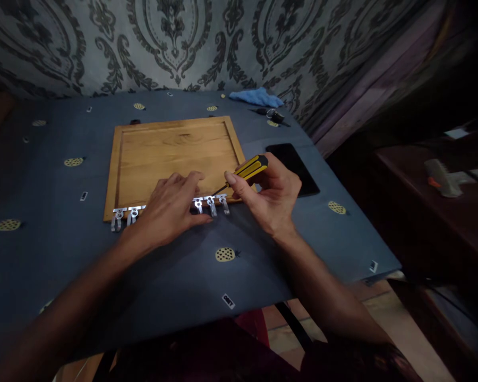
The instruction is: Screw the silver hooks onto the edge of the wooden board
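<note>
A framed wooden board point(171, 154) lies flat on the table, with a row of metal hooks point(133, 214) along its near edge. My right hand point(273, 193) is closed around a yellow and black screwdriver point(252, 168), tilted down to the left. Its tip meets the hook strip near the right end, by one of the hooks. My left hand point(171, 204) rests over the middle of the strip, fingers spread on the board and thumb in front of the near edge. It covers the strip's middle part.
A black phone or tablet point(297, 167) lies right of the board. Farther back are a blue cloth point(257, 97) and a dark object with a ring point(274, 115). The table point(143, 286) has a grey-blue pineapple-print cover; a patterned curtain point(175, 48) hangs behind it.
</note>
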`<action>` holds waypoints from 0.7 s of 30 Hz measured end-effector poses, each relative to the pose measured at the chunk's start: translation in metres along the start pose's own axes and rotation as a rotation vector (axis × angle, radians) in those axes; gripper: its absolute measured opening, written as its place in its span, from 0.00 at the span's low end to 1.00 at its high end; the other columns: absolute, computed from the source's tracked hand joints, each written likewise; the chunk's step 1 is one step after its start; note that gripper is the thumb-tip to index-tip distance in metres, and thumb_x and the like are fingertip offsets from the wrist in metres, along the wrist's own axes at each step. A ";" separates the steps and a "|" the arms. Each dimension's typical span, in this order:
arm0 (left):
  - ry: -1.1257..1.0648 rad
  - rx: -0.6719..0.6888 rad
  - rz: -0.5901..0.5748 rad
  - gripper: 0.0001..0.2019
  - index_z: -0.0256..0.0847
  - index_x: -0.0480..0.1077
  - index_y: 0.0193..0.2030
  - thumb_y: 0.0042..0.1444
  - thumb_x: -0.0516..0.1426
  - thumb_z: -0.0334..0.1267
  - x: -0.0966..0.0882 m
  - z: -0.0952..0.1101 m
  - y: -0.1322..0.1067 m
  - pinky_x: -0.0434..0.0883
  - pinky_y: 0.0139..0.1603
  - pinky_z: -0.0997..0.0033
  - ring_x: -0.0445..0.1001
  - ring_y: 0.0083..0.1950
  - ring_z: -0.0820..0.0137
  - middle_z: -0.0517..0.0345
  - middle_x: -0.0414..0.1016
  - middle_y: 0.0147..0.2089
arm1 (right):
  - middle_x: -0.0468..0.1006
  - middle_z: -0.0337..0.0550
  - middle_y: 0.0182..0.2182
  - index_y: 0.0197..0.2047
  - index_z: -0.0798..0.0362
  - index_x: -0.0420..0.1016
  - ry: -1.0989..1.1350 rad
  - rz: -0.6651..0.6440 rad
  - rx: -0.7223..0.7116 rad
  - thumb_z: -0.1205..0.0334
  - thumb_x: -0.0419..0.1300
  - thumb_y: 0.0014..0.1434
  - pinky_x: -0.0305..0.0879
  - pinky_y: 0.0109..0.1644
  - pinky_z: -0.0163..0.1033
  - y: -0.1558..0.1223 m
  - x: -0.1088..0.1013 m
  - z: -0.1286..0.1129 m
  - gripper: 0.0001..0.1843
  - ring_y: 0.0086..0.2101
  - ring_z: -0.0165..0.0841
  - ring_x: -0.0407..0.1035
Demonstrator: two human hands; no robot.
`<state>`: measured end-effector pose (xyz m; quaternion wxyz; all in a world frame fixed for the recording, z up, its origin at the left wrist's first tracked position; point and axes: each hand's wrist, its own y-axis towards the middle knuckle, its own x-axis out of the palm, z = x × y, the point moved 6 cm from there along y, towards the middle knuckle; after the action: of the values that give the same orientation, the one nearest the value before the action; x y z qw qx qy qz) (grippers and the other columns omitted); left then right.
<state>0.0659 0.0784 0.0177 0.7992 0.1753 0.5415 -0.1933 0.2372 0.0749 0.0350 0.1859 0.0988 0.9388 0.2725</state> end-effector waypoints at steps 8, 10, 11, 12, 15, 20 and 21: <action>-0.027 0.054 -0.032 0.31 0.44 0.61 0.58 0.52 0.70 0.43 0.008 0.007 0.000 0.69 0.53 0.54 0.73 0.55 0.53 0.52 0.77 0.52 | 0.65 0.33 0.22 0.25 0.48 0.66 0.030 0.007 -0.008 0.51 0.72 0.55 0.66 0.23 0.37 0.001 0.000 -0.001 0.19 0.22 0.27 0.64; -0.026 0.063 -0.041 0.30 0.43 0.61 0.58 0.53 0.70 0.42 0.010 0.009 -0.001 0.68 0.53 0.54 0.72 0.55 0.53 0.51 0.77 0.54 | 0.66 0.33 0.22 0.26 0.48 0.67 0.026 0.002 -0.002 0.52 0.72 0.55 0.67 0.23 0.38 0.001 0.000 -0.001 0.19 0.22 0.27 0.64; -0.029 0.067 -0.042 0.30 0.43 0.61 0.59 0.54 0.70 0.42 0.010 0.010 -0.001 0.68 0.53 0.54 0.71 0.56 0.53 0.51 0.77 0.54 | 0.66 0.33 0.23 0.26 0.48 0.67 0.026 0.002 -0.005 0.51 0.72 0.56 0.67 0.23 0.38 0.001 0.000 -0.001 0.19 0.22 0.27 0.64; -0.035 0.071 -0.040 0.30 0.43 0.61 0.59 0.54 0.69 0.42 0.011 0.011 -0.001 0.68 0.54 0.54 0.71 0.56 0.53 0.50 0.77 0.54 | 0.66 0.33 0.23 0.26 0.48 0.67 0.027 0.005 -0.011 0.51 0.72 0.56 0.67 0.23 0.38 0.001 0.000 -0.002 0.19 0.22 0.27 0.64; -0.053 0.070 -0.020 0.30 0.43 0.60 0.60 0.55 0.69 0.41 0.012 0.013 -0.002 0.67 0.56 0.53 0.70 0.58 0.53 0.50 0.76 0.55 | 0.65 0.33 0.22 0.26 0.48 0.67 0.026 0.010 -0.028 0.52 0.72 0.55 0.67 0.23 0.38 0.001 -0.001 -0.003 0.19 0.22 0.28 0.64; -0.065 0.051 0.009 0.30 0.44 0.60 0.61 0.56 0.67 0.41 0.014 0.013 -0.001 0.66 0.57 0.53 0.69 0.58 0.53 0.52 0.77 0.54 | 0.66 0.34 0.21 0.26 0.47 0.67 -0.001 0.001 -0.035 0.52 0.72 0.56 0.64 0.22 0.39 0.001 -0.001 -0.006 0.18 0.21 0.28 0.64; -0.068 0.051 0.012 0.30 0.44 0.60 0.61 0.56 0.67 0.41 0.015 0.013 -0.001 0.66 0.57 0.53 0.69 0.58 0.53 0.52 0.77 0.54 | 0.67 0.33 0.21 0.26 0.47 0.67 -0.009 -0.005 -0.037 0.52 0.71 0.56 0.64 0.23 0.39 0.001 -0.001 -0.006 0.18 0.21 0.28 0.64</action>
<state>0.0808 0.0690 0.0084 0.8134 0.1923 0.5080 -0.2081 0.2356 0.0721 0.0407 0.1925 0.0943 0.9330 0.2890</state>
